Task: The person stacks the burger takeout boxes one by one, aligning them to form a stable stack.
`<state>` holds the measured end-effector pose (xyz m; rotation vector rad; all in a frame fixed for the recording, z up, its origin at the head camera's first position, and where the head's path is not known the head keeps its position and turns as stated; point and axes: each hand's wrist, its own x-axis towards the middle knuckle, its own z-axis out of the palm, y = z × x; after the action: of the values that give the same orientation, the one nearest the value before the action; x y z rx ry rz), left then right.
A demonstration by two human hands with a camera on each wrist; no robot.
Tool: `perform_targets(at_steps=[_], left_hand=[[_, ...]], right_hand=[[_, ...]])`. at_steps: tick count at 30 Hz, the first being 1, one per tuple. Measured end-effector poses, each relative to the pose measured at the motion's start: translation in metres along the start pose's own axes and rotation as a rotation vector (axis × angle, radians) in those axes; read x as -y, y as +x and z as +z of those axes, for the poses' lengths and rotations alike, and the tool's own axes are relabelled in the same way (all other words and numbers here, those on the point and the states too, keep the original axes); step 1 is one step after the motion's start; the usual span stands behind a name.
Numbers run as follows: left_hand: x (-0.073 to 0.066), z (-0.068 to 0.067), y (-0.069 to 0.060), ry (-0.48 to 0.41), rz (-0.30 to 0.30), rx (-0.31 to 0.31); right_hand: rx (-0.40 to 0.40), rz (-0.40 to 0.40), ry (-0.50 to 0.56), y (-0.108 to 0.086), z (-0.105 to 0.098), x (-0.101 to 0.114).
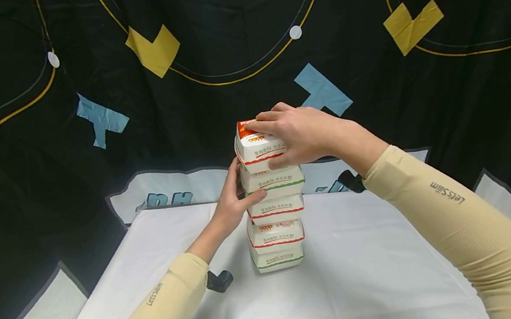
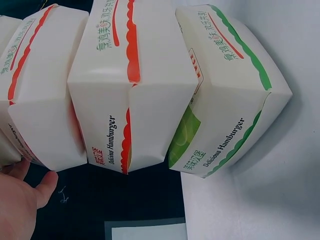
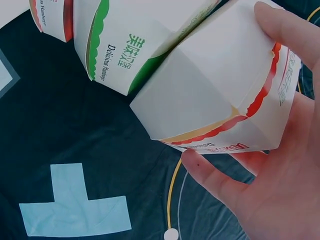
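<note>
Several white paper hamburger boxes stand in a slightly uneven column on the white table. My right hand (image 1: 304,131) grips the top hamburger box (image 1: 254,154), which has a red wavy stripe; fingers lie over its top and the thumb is on its front. In the right wrist view this box (image 3: 210,85) sits tilted against a green-striped box (image 3: 135,40). My left hand (image 1: 230,204) rests along the column's left side, fingers fairly straight, thumb across the front near the green-striped second box (image 1: 280,181). In the left wrist view the lower boxes show, including the green-striped bottom one (image 2: 225,95).
The white table (image 1: 383,274) spreads around the column. Behind it hangs a black curtain (image 1: 226,107) with yellow and blue tape pieces. A black wrist mount (image 1: 219,281) sits by the left wrist and another (image 1: 352,182) by the right.
</note>
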<state>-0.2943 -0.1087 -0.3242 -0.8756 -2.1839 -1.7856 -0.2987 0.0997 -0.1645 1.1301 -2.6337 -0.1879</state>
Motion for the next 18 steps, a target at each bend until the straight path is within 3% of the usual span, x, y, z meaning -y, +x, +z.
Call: perform_targets(at_steps=[3,10,18], left_hand=[[0.003,0.001,0.001,0.001,0.004,0.006],[0.036,-0.003,0.011,0.01,0.031,-0.006],[0.038,-0.003,0.009,0.007,0.052,-0.022]], right_hand=[[-0.013,-0.002,-0.013,-0.001,0.0,0.0],[-0.014,-0.007,-0.011,-0.001,0.002,-0.001],[-0.02,0.001,0.011,-0.004,0.003,-0.001]])
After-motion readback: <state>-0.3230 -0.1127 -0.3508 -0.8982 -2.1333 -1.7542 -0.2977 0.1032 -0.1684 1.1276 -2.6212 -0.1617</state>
